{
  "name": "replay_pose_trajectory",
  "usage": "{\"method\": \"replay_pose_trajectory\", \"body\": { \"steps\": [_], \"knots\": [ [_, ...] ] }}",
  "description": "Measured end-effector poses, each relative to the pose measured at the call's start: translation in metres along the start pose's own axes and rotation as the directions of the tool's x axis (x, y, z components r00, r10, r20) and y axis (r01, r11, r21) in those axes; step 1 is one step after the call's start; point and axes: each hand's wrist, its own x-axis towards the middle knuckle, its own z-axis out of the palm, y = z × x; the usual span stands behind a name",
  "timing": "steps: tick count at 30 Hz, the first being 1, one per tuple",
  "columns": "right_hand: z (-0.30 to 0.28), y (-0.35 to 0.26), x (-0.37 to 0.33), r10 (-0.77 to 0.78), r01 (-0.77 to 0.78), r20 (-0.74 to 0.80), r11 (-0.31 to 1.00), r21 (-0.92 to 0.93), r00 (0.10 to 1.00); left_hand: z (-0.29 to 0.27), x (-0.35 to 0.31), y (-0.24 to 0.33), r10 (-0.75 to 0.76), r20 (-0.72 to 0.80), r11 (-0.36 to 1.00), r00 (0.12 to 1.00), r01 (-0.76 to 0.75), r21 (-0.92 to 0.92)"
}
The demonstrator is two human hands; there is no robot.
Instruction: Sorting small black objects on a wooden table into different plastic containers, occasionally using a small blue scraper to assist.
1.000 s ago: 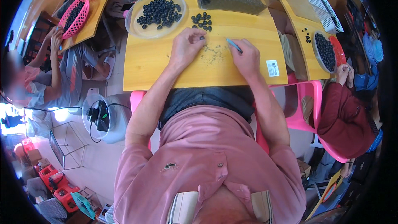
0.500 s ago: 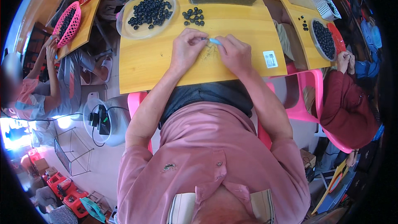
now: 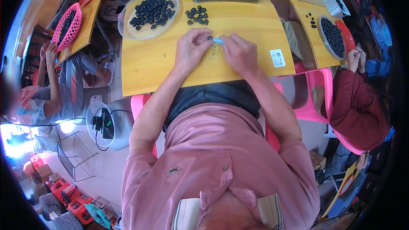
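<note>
One small dark ball (image 3: pixel 210 38) is pinched between the fingertips of the left hand (image 3: pixel 191 49), above the yellow table (image 3: pixel 153 70), while the right hand (image 3: pixel 240 52) grips a light-blue tool (image 3: pixel 218 41) whose end meets or nearly meets it. If the pinch is too loose, this ball could roll away, or the tool could slip into a finger.

Your right hand (image 3: pixel 241 53) is now closer to your left hand (image 3: pixel 191 50). Its blue tool (image 3: pixel 218 41) now meets the dark bead (image 3: pixel 210 38).
</note>
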Motion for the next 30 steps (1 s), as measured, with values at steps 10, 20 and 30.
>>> {"method": "replay_pose_trajectory", "body": {
  "steps": [10,20,30],
  "knots": [
    [-0.001,0.0,0.0,-0.005,0.005,0.024,1.0,-0.028,1.0,0.002,0.0,-0.001,-0.015,-0.037,0.998,0.999,0.013,-0.054],
    [0.003,0.004,-0.001,0.084,-0.077,0.053,0.989,-0.123,0.995,0.002,0.001,0.006,-0.019,-0.032,0.997,0.999,0.016,-0.077],
    [0.003,0.009,-0.001,0.112,-0.108,0.044,0.99,-0.089,0.993,-0.001,-0.001,0.003,-0.048,-0.055,0.993,0.997,0.042,-0.109]
  ]
}}
